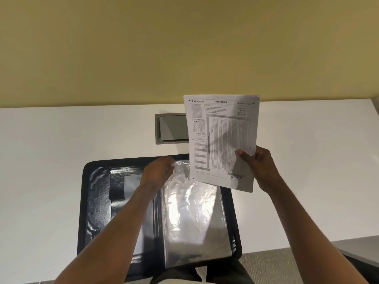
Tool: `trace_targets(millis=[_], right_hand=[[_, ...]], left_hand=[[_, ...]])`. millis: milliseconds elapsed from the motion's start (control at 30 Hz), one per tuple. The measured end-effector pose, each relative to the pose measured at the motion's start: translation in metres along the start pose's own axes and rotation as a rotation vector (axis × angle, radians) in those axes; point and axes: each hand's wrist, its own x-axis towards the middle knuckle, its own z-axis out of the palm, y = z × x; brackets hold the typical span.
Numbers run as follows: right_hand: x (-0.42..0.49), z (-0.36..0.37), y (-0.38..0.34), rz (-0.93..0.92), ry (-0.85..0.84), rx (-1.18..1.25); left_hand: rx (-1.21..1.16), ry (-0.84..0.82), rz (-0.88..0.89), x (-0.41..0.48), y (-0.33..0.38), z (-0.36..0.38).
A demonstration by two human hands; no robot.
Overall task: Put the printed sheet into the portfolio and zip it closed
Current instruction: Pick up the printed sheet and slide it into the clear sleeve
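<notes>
Black, leathery and rectangular, the portfolio [96,201] lies open on our smooth white table [61,140], its crinkled clear plastic sleeve [190,208] shining. Our left hand [158,171] pinches that sleeve's far edge. Our right hand [260,167] grips the flat printed sheet [221,140], held upright above the portfolio's right half.
</notes>
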Motion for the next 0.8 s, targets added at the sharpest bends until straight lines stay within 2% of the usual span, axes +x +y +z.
trace_targets(millis=[167, 333, 600, 800], right_hand=[[0.019, 0.007, -0.013, -0.035, 0.024, -0.002], [0.043, 0.019, -0.031, -0.103, 0.033, -0.048], [0.071, 0.038, -0.052, -0.164, -0.101, -0.158], [0.084, 0.058, -0.056, -0.177, -0.197, -0.265]], left_hand=[[-0.101, -0.020, -0.067, 0.011, 0.003, 0.001], [-0.162, -0.027, -0.011, 0.009, 0.006, 0.004], [-0.242, 0.060, 0.104, -0.006, 0.022, 0.018], [-0.170, 0.147, 0.121, -0.012, 0.034, 0.025]])
